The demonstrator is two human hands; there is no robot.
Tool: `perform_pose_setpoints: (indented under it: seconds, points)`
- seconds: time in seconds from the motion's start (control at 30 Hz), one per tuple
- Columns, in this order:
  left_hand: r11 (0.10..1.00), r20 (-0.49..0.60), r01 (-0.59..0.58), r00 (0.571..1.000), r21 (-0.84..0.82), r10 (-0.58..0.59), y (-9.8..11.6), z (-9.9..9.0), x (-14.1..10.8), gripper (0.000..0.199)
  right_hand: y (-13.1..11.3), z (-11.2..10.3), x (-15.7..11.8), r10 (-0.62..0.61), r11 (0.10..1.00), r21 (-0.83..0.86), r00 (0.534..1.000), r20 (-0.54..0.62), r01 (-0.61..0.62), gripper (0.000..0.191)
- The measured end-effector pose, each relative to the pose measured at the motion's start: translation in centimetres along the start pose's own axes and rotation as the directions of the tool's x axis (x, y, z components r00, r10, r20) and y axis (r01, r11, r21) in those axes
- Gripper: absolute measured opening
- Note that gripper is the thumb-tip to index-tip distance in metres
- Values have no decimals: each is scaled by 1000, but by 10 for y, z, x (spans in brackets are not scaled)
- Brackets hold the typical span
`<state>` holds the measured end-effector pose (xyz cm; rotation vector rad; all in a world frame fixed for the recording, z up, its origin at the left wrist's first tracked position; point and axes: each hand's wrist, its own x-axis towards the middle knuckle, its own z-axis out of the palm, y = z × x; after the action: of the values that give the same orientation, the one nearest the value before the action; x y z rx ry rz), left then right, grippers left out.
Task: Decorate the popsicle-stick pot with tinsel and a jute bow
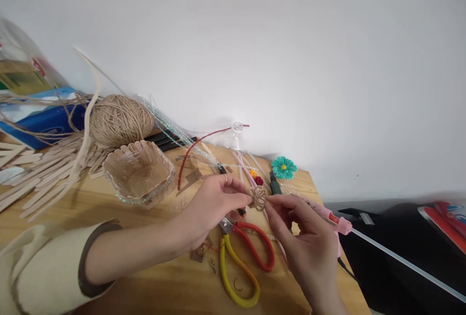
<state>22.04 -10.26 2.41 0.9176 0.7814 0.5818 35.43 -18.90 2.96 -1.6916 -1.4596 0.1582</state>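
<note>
In front of me a small looped twine flower [259, 199] is held up over the table. My left hand [218, 196], wearing a ring, pinches its left side between thumb and fingers. The thumb and forefinger of my right hand [307, 237] close on its right edge. Below the hands lie scissors [248, 261] with one yellow and one red handle, their blades partly hidden. A pink glue gun [329, 215] with a long clear glue stick rests behind my right hand, partly covered by it.
A basket of craft sticks [140, 174], a twine ball [122, 120] and loose craft sticks [54, 174] occupy the left. A red pipe cleaner [189, 152] arches behind. A teal flower [284, 167] is near the wall [291, 62]. The wooden table [153, 276] ends at right.
</note>
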Motion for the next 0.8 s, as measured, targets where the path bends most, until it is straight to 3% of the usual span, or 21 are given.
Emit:
perform_pose_setpoints:
  seconds: [0.13, 0.23, 0.47, 0.8]
  points:
    - [1000, 17, -20, 1000, -6, 20, 0, 0, 0, 7, 1, -1, 2, 225, 958, 161, 970, 87, -237, 14]
    - [1000, 22, -21, 1000, 2, 21, -1, -1, 0, 6, -1, -2, 3, 280, 935, 188, 951, 131, -301, 15]
    - [999, 13, -32, 999, 35, 32, -2, -1, 2, 3, -6, -9, 6, 7, 991, 134, 996, 94, -20, 5]
    - [996, 73, -35, 997, 82, 29, 2, -2, 1, 3, -4, -10, 16, -36, 992, 127, 993, 111, 21, 6]
